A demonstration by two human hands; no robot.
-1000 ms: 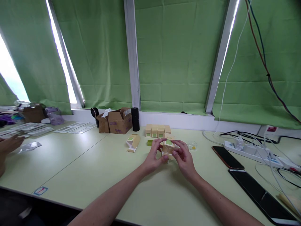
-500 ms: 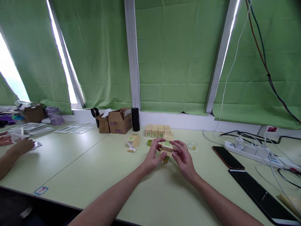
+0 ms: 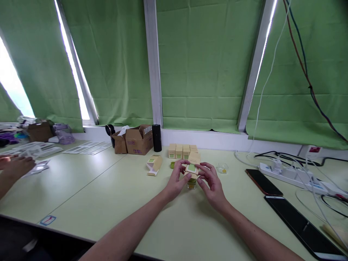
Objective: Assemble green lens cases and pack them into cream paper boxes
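A small tan cardboard box point(image 3: 191, 168) with a green square on its face is raised above the table, its flap point(image 3: 194, 158) standing up behind. My left hand point(image 3: 178, 180) grips it from the left, thumb across the lower front. On the right side, my right hand point(image 3: 212, 183) has its fingertips at the box edge, with the thumb lower and a little apart. Just under the box stands a small clear jar point(image 3: 191, 184) with a green lid, partly covered by box and fingers. A green piece point(image 3: 172, 165) shows behind my left hand.
Several similar boxes point(image 3: 178, 150) stand in a row behind. An open box point(image 3: 154, 165) lies left; a clear round piece point(image 3: 222, 168) lies right. Phones point(image 3: 263, 182) and a power strip point(image 3: 292, 177) occupy the right. At far left, a co-worker's hands point(image 3: 19, 165) handle clear plastic.
The box in my hands has tipped and lowered slightly, and more of the jar shows below it. My right thumb has shifted a little left. The co-worker's hands have moved left.
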